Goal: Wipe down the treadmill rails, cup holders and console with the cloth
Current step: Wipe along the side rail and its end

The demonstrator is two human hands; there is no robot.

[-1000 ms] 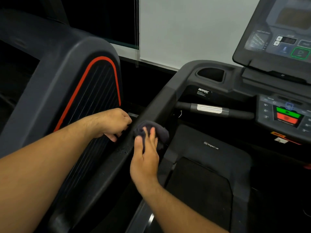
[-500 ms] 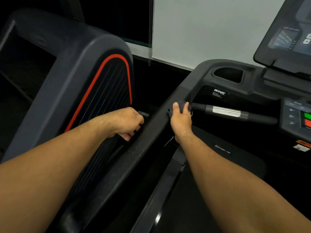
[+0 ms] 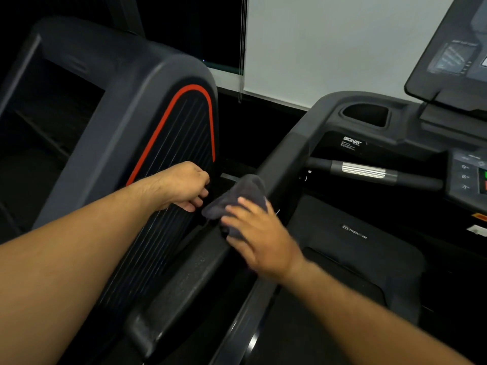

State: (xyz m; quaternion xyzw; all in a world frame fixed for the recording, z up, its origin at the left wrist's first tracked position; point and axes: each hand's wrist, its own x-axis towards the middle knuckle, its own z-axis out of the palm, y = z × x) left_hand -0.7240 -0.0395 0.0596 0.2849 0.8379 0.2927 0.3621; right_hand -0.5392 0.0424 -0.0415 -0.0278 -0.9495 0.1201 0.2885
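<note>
A dark grey cloth [image 3: 238, 197] lies bunched on the treadmill's left side rail [image 3: 189, 280], and my right hand [image 3: 259, 237] presses down on it with fingers spread over its near half. My left hand [image 3: 185, 187] is curled shut just left of the rail, beside the neighbouring machine; what it holds, if anything, is hidden. Further up the rail sit the left cup holder [image 3: 365, 114] and the console screen [image 3: 453, 54] at the top right. The button panel [image 3: 471, 175] shows at the right edge.
A neighbouring machine's dark shroud with a red stripe [image 3: 168, 127] stands close on the left. A front handlebar with a silver grip sensor [image 3: 369, 172] crosses under the console. The treadmill's motor cover [image 3: 353, 233] lies below it. A white blind [image 3: 329, 43] hangs behind.
My right hand has pulled the cloth back down the rail towards me from near the handlebar junction. The left hand has stayed beside the rail.
</note>
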